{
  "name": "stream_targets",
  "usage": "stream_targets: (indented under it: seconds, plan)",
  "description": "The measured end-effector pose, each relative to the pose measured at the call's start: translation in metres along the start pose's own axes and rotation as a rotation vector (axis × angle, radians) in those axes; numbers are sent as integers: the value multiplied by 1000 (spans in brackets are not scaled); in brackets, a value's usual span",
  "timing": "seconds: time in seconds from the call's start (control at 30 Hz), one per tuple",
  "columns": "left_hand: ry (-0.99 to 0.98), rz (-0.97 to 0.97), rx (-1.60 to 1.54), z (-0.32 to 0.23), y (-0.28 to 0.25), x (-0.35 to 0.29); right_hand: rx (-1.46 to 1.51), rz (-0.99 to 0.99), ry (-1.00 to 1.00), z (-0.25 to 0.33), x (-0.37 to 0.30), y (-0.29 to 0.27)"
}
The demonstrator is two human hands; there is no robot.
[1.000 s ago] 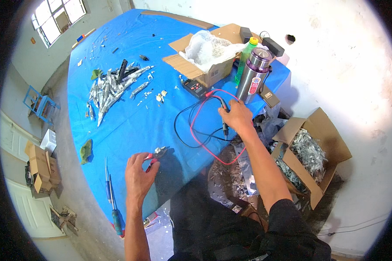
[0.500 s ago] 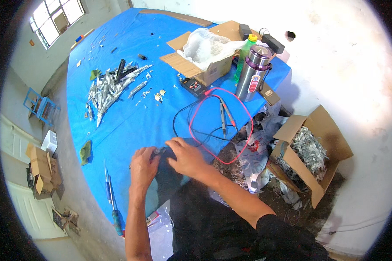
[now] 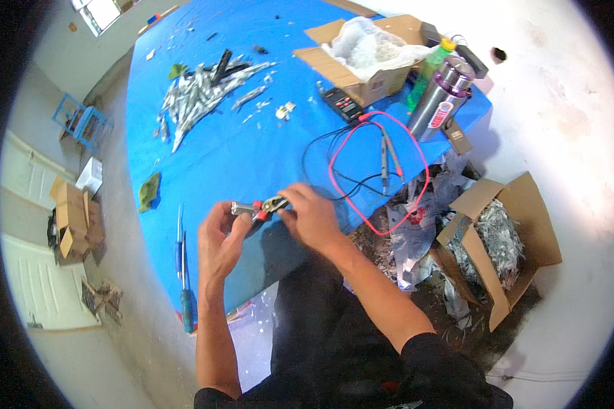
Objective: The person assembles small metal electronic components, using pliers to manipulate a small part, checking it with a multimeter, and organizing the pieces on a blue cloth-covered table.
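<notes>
Over the near edge of the blue-covered table, my left hand (image 3: 220, 238) is closed on a short silver tube (image 3: 242, 209). Pliers (image 3: 260, 214), by the look of their red and black handles and metal head, lie between my hands. The handles are up against my left fingers. My right hand (image 3: 312, 217) pinches the metal end; its fingertips partly hide what is there. A meter (image 3: 342, 103) with pink and black leads lies beyond my right hand. Two screwdrivers (image 3: 186, 303) rest along the left edge, near my left forearm.
A pile of silvery tubes (image 3: 201, 99) lies on the blue cover (image 3: 245, 153). At the far right stand an open carton (image 3: 382, 88) with a plastic bag, a green bottle (image 3: 426, 71) and a steel flask (image 3: 440, 99). Below right, a carton (image 3: 505, 300) holds shredded scraps.
My view has shifted, so the table sits higher and further right. My hands have turned and parted slightly, bringing the silver tube and red-handled pliers into sight.
</notes>
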State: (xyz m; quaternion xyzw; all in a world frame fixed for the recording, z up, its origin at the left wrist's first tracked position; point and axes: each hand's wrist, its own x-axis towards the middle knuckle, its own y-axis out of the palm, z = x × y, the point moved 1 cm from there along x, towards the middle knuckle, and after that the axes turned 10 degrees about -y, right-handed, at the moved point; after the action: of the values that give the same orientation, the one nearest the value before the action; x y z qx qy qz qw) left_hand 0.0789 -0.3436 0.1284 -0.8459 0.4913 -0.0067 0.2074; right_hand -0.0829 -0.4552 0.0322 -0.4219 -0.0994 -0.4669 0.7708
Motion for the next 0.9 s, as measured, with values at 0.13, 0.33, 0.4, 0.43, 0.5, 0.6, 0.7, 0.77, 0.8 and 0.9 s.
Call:
stream_targets:
  seconds: [0.13,0.33,0.4,0.43,0.5,0.6,0.7,0.77,0.8,0.9]
  plan:
    - [-146,3,-194,51,-28,-56,-10,42,32,1,1,9]
    - [-449,25,-328,135,-44,-171,-77,51,-4,-11,0,10]
    - [-541,10,-346,180,-44,-211,-69,55,-9,-1,1,9]
    - [-582,-3,-348,205,-42,-227,-65,55,-2,3,3,8]
    - [-684,-73,-377,246,-36,-253,-71,49,-5,1,2,8]
    - [-813,-118,-380,300,-28,-283,-85,30,-40,-4,1,10]
    - [-911,-177,-429,331,-38,-293,-83,27,-19,-8,0,12]
    - [-901,-320,-601,350,-54,-296,-100,32,-22,-7,1,13]
    - [-864,-392,-658,350,-69,-292,-113,33,-21,-8,1,12]
    - [-797,-491,-715,334,-107,-278,-79,11,-31,-8,0,14]
